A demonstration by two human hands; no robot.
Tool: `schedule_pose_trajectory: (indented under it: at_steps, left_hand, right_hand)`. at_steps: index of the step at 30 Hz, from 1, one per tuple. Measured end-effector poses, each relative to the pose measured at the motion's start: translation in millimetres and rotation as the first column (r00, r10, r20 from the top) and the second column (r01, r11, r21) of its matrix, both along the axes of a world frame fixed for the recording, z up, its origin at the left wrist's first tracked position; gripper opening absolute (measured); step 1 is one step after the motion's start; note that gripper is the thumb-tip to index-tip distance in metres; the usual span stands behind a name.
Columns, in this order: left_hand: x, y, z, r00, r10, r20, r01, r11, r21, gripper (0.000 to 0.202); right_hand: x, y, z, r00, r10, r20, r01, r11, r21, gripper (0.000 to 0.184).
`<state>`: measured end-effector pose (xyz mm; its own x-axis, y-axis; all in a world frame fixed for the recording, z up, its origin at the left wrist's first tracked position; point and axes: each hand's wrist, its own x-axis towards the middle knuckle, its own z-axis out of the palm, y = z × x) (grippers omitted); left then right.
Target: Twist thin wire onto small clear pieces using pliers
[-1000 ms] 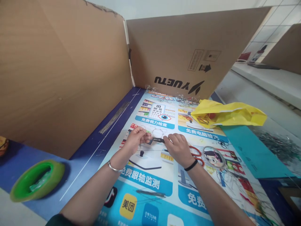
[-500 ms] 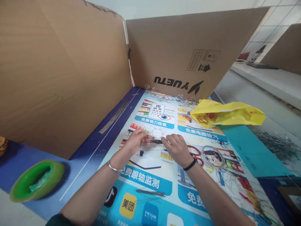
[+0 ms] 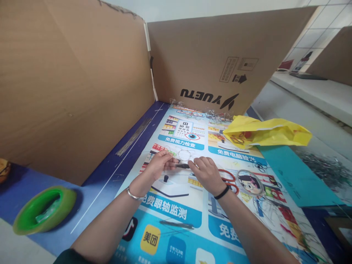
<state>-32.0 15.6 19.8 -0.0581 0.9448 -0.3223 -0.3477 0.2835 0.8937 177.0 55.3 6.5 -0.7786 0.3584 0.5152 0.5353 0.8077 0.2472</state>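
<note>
1. The right hand [image 3: 207, 172] grips dark pliers [image 3: 182, 166] over the desk [image 3: 101, 183], tip close beside the left hand [image 3: 162, 161].
2. The left hand pinches what looks like thin wire [image 3: 176, 158].
3. Hold near the tip, squeeze gently — skin clear of the bite.

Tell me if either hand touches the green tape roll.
No, the tape roll lies apart, while the right hand holds a dark tool, the left hand at its tip.
</note>
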Motion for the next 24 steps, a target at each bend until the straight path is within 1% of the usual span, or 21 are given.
schedule_pose_trajectory:
  at_steps: [8,17,24]
  left_hand:
    - [-1.0,0.9,-3.2,1.000,-0.004,-0.003,0.004,1.000,0.004,0.019]
    - [0.1,-0.7,-1.0,1.000,-0.020,0.010,0.020,1.000,0.023,0.022]
    - [-1.1,-0.3,-1.8,1.000,-0.019,0.002,0.019,1.000,0.011,0.020]
  right_hand:
    - [0.0,0.3,-1.4,1.000,-0.006,-0.001,0.006,1.000,-0.005,0.023]
    - [0.0,-0.3,-1.9,1.000,-0.014,-0.013,0.014,1.000,-0.008,0.022]
    - [-0.8,-0.2,-2.0,0.999,-0.036,-0.022,0.036,0.999,0.014,0.021]
